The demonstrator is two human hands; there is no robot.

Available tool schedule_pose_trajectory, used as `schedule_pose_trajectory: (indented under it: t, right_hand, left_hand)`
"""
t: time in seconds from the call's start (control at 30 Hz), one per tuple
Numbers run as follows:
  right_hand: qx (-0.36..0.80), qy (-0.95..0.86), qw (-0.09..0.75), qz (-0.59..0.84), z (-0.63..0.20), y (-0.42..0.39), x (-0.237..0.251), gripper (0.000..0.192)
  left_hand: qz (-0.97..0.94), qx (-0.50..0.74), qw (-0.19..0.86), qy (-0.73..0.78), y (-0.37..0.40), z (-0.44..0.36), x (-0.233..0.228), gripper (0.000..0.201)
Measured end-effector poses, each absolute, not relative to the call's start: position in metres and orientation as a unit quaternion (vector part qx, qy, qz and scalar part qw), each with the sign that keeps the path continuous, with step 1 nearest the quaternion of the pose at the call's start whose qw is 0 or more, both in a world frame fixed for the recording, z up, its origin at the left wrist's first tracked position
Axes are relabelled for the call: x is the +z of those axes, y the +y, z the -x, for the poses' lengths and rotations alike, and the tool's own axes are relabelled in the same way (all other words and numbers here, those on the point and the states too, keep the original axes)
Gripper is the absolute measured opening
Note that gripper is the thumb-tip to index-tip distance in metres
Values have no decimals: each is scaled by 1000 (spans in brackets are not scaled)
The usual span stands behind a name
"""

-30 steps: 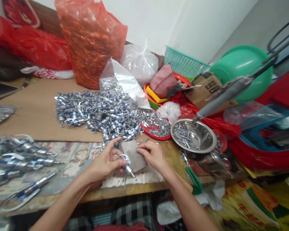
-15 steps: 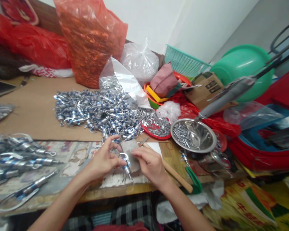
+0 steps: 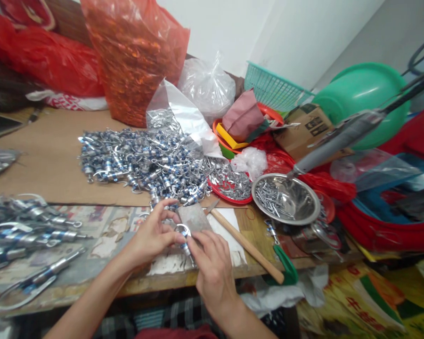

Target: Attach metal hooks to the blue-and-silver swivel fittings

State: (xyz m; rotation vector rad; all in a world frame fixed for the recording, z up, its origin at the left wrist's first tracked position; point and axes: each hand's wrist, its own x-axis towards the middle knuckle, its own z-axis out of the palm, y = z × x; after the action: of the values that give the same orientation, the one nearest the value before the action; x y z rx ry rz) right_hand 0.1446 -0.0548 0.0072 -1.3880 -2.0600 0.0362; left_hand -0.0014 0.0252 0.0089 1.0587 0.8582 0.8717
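- One blue-banded metal swivel clip (image 3: pixel 184 237) pinched at near centre of the bench, over a grey metal block (image 3: pixel 195 217).
- Held by left hand (image 3: pixel 151 237), fingers curled shut around its hook end.
- Touched at lower end by right hand (image 3: pixel 212 266), fingertips closed on it.
- Large pile of like clips (image 3: pixel 141 162) heaped farther back, more laid out near left; share finished: cannot tell.
- Wooden-handled hammer (image 3: pixel 245 244) lying untouched just right.

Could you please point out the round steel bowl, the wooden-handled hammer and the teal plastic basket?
Round steel bowl (image 3: pixel 305 214): head view, front rim.
Wooden-handled hammer (image 3: pixel 247 246): head view, mid-handle.
Teal plastic basket (image 3: pixel 272 92): head view, mesh side.
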Motion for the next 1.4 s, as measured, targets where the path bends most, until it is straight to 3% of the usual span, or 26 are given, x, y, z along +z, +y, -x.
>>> schedule_pose_trajectory:
  t: [0.1, 0.17, 0.27, 0.37, 0.5, 0.67, 0.83, 0.97, 1.07, 1.2, 1.4]
  right_hand:
    - [79, -762, 346, 542, -160, -49, 11, 44]
    - [63, -728, 352, 584, -180, -40, 10, 40]
    - [11, -703, 246, 667, -215, -25, -1, 34]
    - [55, -707, 142, 690, -238, -19, -9, 24]
    - [74, -705, 229, 667, -237, -32, 11, 19]
    - [40, -772, 354, 526, -215, -56, 48, 44]
    - [39, -818, 212, 533, -206, -63, 42, 50]
    - [20, -809, 230, 541, -206, -67, 38, 52]
    - [84, -795, 239, 552, -211, -62, 32, 47]
    - [119, -714, 307, 618, -229, -31, 9, 39]
    - [109, -732, 214, 637, -241, 21, -6, 26]
  left_hand:
    - [-470, 392, 691, 385, 25, 1, 11, 65]
    - [-466, 393, 691, 389, 25, 0, 11, 66]
    - [-466, 393, 690, 391, 25, 1, 11, 68]
    - [-468, 394, 688, 390, 25, 1, 10, 69]
    - [-461, 396, 690, 392, 25, 1, 11, 69]
    - [-468, 397, 685, 393, 25, 2, 10, 68]
    - [-465, 405, 686, 386, 25, 1, 8, 69]
    - [-459, 413, 685, 388, 24, 0, 9, 67]
    - [-452, 414, 684, 395, 24, 0, 9, 66]
    - [-490, 371, 660, 433, 22, 3, 9, 47]
    - [-560, 321, 589, 487, 14, 8, 12, 31]
